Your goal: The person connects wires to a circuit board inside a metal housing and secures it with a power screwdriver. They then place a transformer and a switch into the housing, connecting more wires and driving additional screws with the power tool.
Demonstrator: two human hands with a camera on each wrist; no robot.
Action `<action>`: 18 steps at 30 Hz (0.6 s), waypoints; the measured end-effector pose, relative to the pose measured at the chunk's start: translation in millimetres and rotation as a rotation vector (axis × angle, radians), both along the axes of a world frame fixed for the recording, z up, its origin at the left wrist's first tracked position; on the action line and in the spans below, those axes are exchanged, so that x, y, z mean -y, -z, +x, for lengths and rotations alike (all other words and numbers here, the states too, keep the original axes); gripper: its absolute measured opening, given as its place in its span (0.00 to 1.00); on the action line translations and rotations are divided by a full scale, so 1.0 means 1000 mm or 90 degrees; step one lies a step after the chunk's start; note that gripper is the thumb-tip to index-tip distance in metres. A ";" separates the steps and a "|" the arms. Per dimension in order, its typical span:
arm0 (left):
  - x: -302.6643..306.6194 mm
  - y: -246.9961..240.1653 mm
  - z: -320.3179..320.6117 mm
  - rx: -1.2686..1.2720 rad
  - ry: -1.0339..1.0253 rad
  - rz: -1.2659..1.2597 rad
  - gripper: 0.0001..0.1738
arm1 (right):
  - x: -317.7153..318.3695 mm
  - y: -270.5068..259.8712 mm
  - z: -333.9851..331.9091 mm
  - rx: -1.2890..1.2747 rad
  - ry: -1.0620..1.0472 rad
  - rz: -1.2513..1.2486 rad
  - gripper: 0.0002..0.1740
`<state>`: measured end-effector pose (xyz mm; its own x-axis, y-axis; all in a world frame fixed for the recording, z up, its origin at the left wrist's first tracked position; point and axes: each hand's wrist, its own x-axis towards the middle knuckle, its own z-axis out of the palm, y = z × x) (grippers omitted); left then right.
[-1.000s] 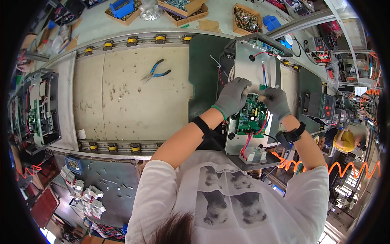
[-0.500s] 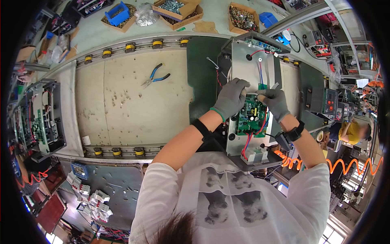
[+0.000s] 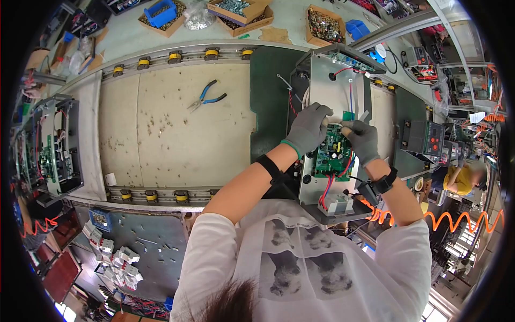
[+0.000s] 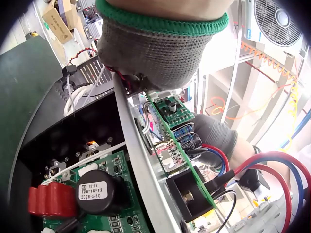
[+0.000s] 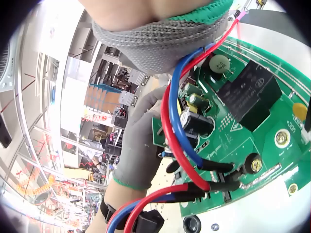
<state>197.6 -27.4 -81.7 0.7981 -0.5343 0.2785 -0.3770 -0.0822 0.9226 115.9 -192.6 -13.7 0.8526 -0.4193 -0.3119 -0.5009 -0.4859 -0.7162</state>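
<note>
Pale flat conveyor (image 3: 209,155) | green circuit board (image 3: 333,154) on silver metal chassis (image 3: 324,88) | grey-gloved left hand (image 3: 310,129), right hand (image 3: 362,142) at board's far end | fingers bent, cannot tell what's pinched | light, steady touch advisable

Grey knit gloves (image 3: 309,131), green cuffs (image 4: 160,25). Black wrist straps (image 3: 269,169) with small black cameras (image 3: 367,190). White T-shirt (image 3: 378,268), short sleeves (image 3: 206,260); four dark photo prints (image 3: 282,275) in two rows, small lettering (image 3: 298,224) above.

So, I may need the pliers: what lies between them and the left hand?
From the pliers to the left hand, the head view shows beige surface, then the green mat, then the edge of the unit.
</note>
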 end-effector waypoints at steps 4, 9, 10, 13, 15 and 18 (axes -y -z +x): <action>0.001 0.001 0.000 0.008 -0.007 0.005 0.11 | -0.009 -0.001 -0.001 0.007 0.022 -0.111 0.11; 0.001 0.001 0.001 -0.001 -0.002 0.006 0.11 | -0.014 -0.007 0.004 -0.029 0.002 -0.184 0.11; 0.001 0.001 0.001 -0.001 -0.002 0.010 0.11 | -0.011 -0.006 0.005 -0.040 -0.010 -0.197 0.12; 0.000 0.001 0.000 0.001 -0.004 0.003 0.11 | 0.008 -0.006 0.011 0.015 -0.181 -0.354 0.12; 0.001 0.002 0.000 0.005 -0.006 0.002 0.11 | 0.021 -0.002 0.018 -0.012 -0.198 -0.303 0.12; 0.002 0.005 0.001 -0.003 0.002 -0.001 0.12 | 0.021 -0.007 0.030 -0.104 -0.172 -0.183 0.13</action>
<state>198.5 -29.3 -86.4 0.7974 -0.5367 0.2757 -0.3734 -0.0800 0.9242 146.4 -213.1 -6.9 0.8926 -0.2776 -0.3553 -0.4243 -0.7836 -0.4538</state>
